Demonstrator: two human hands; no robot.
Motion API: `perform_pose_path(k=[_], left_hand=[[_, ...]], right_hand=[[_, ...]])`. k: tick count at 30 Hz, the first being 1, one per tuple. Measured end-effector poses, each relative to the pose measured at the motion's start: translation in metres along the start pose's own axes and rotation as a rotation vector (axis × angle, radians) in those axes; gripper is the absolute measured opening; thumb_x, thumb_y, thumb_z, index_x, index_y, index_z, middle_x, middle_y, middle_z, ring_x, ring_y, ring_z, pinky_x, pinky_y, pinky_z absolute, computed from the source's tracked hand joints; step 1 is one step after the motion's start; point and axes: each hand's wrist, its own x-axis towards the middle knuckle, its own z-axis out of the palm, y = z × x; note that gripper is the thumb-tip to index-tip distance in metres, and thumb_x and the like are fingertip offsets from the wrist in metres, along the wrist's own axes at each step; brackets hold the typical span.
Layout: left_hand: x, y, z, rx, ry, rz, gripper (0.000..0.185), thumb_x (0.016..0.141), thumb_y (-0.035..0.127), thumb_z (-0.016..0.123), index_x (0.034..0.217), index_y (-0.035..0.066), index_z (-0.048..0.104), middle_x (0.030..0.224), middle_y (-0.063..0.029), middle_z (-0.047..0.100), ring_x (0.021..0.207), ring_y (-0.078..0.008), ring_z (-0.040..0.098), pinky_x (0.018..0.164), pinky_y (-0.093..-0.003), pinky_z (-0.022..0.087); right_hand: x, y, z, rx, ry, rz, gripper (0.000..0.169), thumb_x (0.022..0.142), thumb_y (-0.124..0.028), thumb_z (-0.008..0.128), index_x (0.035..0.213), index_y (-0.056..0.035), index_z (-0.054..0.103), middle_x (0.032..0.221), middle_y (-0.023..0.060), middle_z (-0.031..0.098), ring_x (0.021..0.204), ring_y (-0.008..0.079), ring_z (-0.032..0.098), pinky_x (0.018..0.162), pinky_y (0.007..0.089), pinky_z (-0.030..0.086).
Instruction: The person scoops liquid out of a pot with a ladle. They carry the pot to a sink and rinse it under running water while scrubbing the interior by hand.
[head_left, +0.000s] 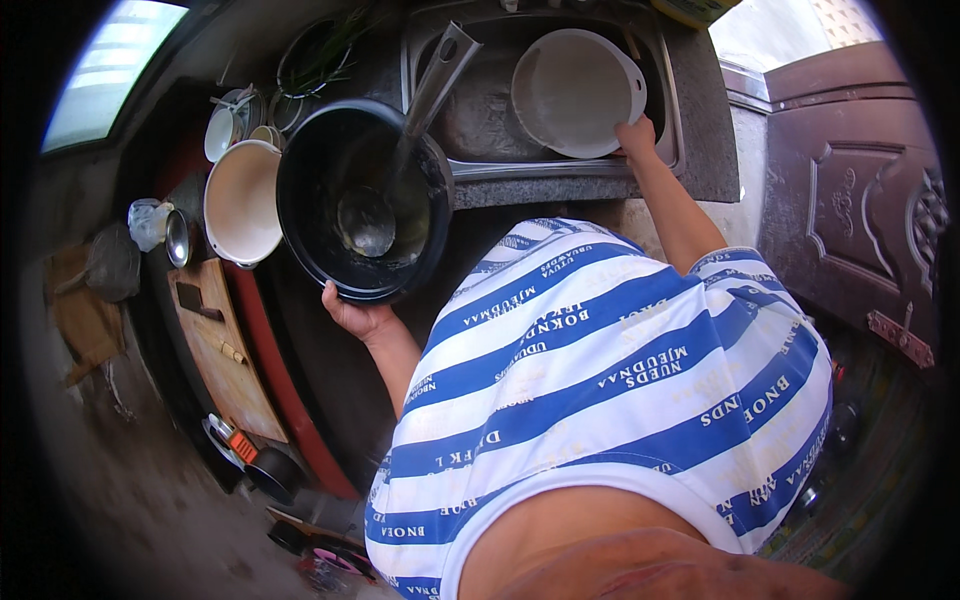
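Note:
My left hand (358, 315) grips the near rim of a dark, deep pot (315, 202), which is beside the sink, its mouth facing me. A metal ladle (367, 225) rests in the pot with its bowl at the bottom; its wide handle sticks out over the sink's left edge. Some wet residue lies around the ladle. At the sink, my right hand (636, 139) holds the rim of a white round basin (574, 94) near its handle slot. I cannot tell whether the basin touches the sink floor. My right fingers are partly hidden by it.
A stainless steel sink (472, 112) is set in the stone counter (525, 191). Left of the pot stand a cream bucket (244, 202) and stacked bowls (225, 131). A cleaver (196, 301) lies on a wooden cutting board (225, 352). A brown door (847, 165) is at right.

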Motion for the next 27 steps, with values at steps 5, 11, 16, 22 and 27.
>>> perform_pose_path(k=[5, 11, 16, 22, 27], left_hand=[[0.015, -0.001, 0.002, 0.007, -0.001, -0.057, 0.052, 0.077, 0.024, 0.057, 0.121, -0.002, 0.051, 0.119, -0.0159, 0.057, 0.107, -0.0298, 0.056, 0.092, -0.0426, 0.046], [0.021, -0.005, 0.010, 0.013, -0.036, -0.092, 0.052, 0.077, 0.024, 0.056, 0.123, -0.001, 0.050, 0.122, -0.0157, 0.056, 0.109, -0.0299, 0.055, 0.094, -0.0427, 0.044], [0.032, -0.007, 0.019, 0.034, -0.062, -0.148, 0.052, 0.077, 0.023, 0.056, 0.122, -0.001, 0.050, 0.122, -0.0155, 0.056, 0.109, -0.0298, 0.055, 0.095, -0.0424, 0.044], [0.063, -0.019, 0.034, 0.027, -0.180, -0.173, 0.051, 0.074, 0.018, 0.058, 0.121, -0.001, 0.051, 0.120, -0.0154, 0.057, 0.108, -0.0293, 0.056, 0.096, -0.0409, 0.043], [0.078, -0.042, 0.049, 0.031, -0.225, -0.281, 0.049, 0.074, 0.013, 0.058, 0.121, 0.000, 0.051, 0.118, -0.0151, 0.058, 0.108, -0.0284, 0.056, 0.096, -0.0405, 0.044]], right_hand=[[-0.018, -0.001, -0.012, -0.364, 0.211, -0.240, 0.065, 0.073, -0.007, 0.055, 0.135, -0.0103, 0.035, 0.112, 0.0195, 0.059, 0.104, 0.0352, 0.057, 0.086, 0.0411, 0.047], [-0.043, -0.014, -0.030, -0.416, 0.374, -0.607, 0.063, 0.078, -0.003, 0.053, 0.137, -0.0101, 0.033, 0.121, 0.0198, 0.053, 0.110, 0.0374, 0.052, 0.090, 0.0413, 0.045], [-0.027, -0.013, -0.051, -0.349, 0.631, -0.896, 0.064, 0.075, -0.003, 0.053, 0.136, -0.0067, 0.032, 0.126, 0.0180, 0.050, 0.112, 0.0368, 0.051, 0.089, 0.0423, 0.045], [-0.011, 0.008, -0.080, 0.814, 0.486, -0.041, 0.042, 0.076, 0.000, 0.049, 0.117, 0.0040, 0.045, 0.113, 0.0235, 0.055, 0.098, 0.0387, 0.060, 0.077, 0.0440, 0.055], [-0.015, 0.028, -0.126, 1.140, 0.252, 0.161, 0.034, 0.082, -0.010, 0.051, 0.112, 0.0031, 0.047, 0.101, 0.0202, 0.060, 0.084, 0.0367, 0.064, 0.072, 0.0428, 0.057]])
